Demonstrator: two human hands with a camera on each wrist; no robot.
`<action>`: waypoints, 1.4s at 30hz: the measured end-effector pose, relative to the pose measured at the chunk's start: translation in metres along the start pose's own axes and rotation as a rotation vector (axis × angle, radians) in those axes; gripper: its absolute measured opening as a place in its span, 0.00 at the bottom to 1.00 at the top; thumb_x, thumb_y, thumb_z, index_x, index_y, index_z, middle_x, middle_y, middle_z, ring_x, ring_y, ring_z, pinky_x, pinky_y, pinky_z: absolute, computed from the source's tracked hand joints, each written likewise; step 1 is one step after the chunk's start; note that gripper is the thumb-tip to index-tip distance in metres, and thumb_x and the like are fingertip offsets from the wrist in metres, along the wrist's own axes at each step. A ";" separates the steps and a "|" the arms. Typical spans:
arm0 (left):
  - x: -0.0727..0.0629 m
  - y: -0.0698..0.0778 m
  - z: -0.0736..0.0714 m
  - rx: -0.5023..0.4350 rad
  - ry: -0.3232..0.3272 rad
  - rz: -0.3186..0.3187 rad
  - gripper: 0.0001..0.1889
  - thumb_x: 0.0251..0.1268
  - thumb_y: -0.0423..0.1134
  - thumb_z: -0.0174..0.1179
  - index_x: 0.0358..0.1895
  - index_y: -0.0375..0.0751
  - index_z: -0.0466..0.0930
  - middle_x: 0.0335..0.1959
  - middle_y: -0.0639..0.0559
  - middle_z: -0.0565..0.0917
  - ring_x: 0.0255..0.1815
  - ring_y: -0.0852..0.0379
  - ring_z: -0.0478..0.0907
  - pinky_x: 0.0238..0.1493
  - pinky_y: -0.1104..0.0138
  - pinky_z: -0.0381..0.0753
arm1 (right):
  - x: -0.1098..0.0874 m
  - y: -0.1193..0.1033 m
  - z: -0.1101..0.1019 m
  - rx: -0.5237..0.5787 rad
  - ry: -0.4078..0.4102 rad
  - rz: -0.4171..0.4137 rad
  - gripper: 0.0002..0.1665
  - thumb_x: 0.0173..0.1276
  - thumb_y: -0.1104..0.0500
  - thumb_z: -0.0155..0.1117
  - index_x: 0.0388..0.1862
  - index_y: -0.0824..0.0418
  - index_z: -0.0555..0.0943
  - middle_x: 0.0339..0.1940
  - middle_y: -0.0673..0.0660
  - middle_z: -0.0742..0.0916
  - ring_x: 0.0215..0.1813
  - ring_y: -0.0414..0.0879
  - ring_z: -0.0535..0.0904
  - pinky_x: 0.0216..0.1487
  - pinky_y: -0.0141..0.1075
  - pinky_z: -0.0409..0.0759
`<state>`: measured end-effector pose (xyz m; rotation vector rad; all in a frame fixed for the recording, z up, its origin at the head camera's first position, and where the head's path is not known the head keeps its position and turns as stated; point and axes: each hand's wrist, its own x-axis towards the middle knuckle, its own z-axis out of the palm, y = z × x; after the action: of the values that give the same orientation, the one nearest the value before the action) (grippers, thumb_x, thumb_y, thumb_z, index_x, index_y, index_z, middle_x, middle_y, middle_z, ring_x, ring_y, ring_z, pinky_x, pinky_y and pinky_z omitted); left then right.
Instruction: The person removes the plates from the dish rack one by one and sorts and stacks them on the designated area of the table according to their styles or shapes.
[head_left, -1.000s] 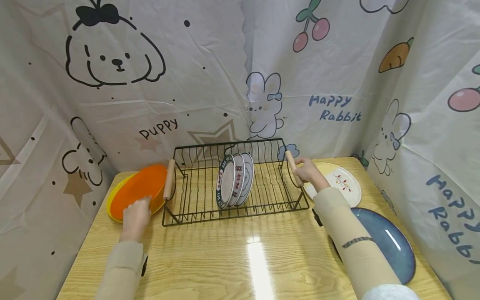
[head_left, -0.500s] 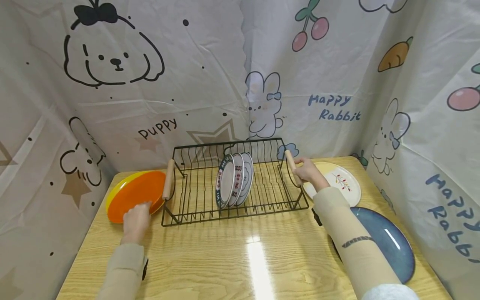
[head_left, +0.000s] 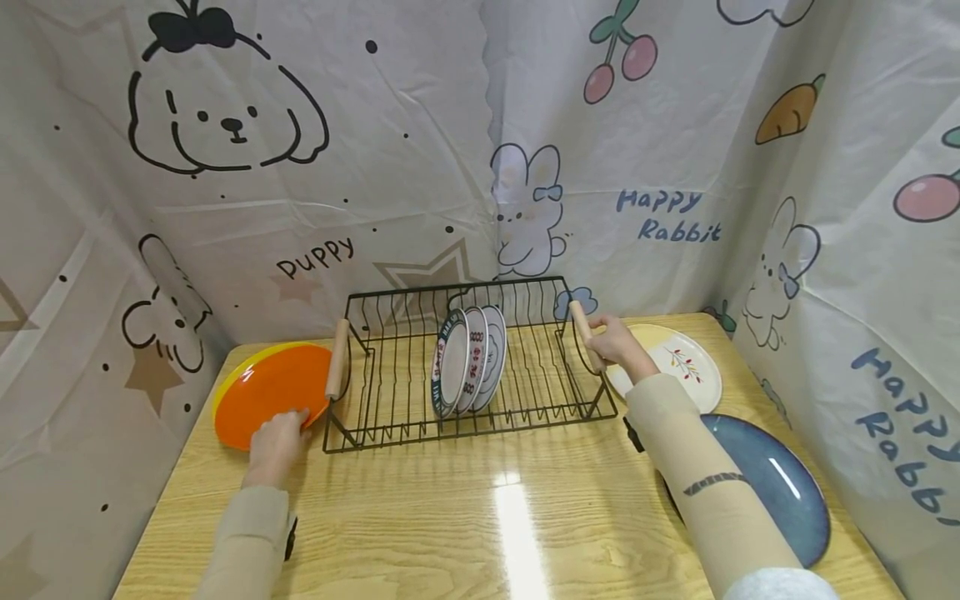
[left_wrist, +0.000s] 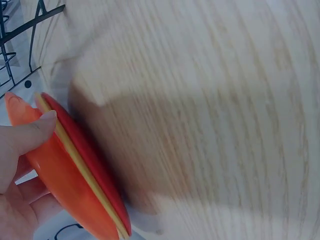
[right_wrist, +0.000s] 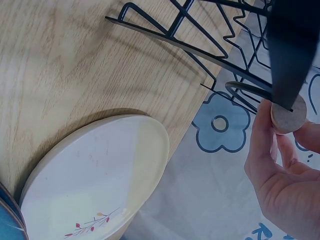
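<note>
In the head view my left hand (head_left: 276, 446) holds the near edge of an orange plate (head_left: 273, 387), which overlaps a yellow plate (head_left: 234, 375) at the left. The left wrist view shows the thumb on the orange plate (left_wrist: 60, 165), against a yellow rim (left_wrist: 82, 167) with a red layer (left_wrist: 92, 155) beyond. My right hand (head_left: 618, 343) grips the right wooden handle (head_left: 585, 329) of a black wire dish rack (head_left: 397, 429); this handle's round end (right_wrist: 290, 115) shows between thumb and fingers in the right wrist view. Several patterned plates (head_left: 453, 367) stand upright mid-rack.
Right of the rack, a cream-and-white plate (head_left: 693, 358) with a red sprig lies on the wooden table (head_left: 420, 517). A large blue plate (head_left: 780, 492) lies nearer, partly under the right sleeve. Printed curtains (head_left: 420, 167) close off the back and sides. The rack's left handle (head_left: 337, 358) adjoins the orange plate.
The orange plate's far edge has come down and towards me, showing more yellow behind it. My left hand has shifted slightly right. My right hand has stayed on the handle.
</note>
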<state>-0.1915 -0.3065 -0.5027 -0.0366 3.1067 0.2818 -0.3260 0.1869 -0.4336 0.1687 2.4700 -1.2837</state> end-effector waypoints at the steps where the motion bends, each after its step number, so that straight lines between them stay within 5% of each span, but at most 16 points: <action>1: 0.000 0.000 0.001 -0.003 0.000 -0.001 0.16 0.54 0.31 0.63 0.48 0.31 0.77 0.38 0.30 0.79 0.31 0.30 0.76 0.26 0.46 0.74 | 0.000 0.000 0.000 0.002 0.001 0.000 0.29 0.64 0.67 0.49 0.65 0.69 0.60 0.54 0.74 0.71 0.47 0.59 0.75 0.38 0.43 0.81; 16: 0.002 -0.001 0.014 -0.023 0.064 -0.022 0.22 0.49 0.28 0.65 0.51 0.27 0.76 0.44 0.26 0.77 0.35 0.28 0.76 0.29 0.45 0.76 | 0.000 0.002 0.001 0.005 0.010 -0.002 0.29 0.64 0.67 0.50 0.64 0.69 0.61 0.53 0.74 0.72 0.46 0.59 0.75 0.38 0.43 0.80; 42: 0.008 -0.004 0.016 -0.114 0.049 -0.102 0.22 0.53 0.26 0.61 0.54 0.24 0.72 0.54 0.25 0.70 0.48 0.26 0.71 0.44 0.43 0.72 | -0.001 0.001 0.002 0.007 0.009 0.005 0.28 0.64 0.67 0.50 0.65 0.68 0.61 0.52 0.73 0.72 0.46 0.59 0.75 0.38 0.43 0.80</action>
<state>-0.1991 -0.3074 -0.5197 -0.2055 3.1199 0.4614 -0.3246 0.1861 -0.4345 0.1819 2.4718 -1.2921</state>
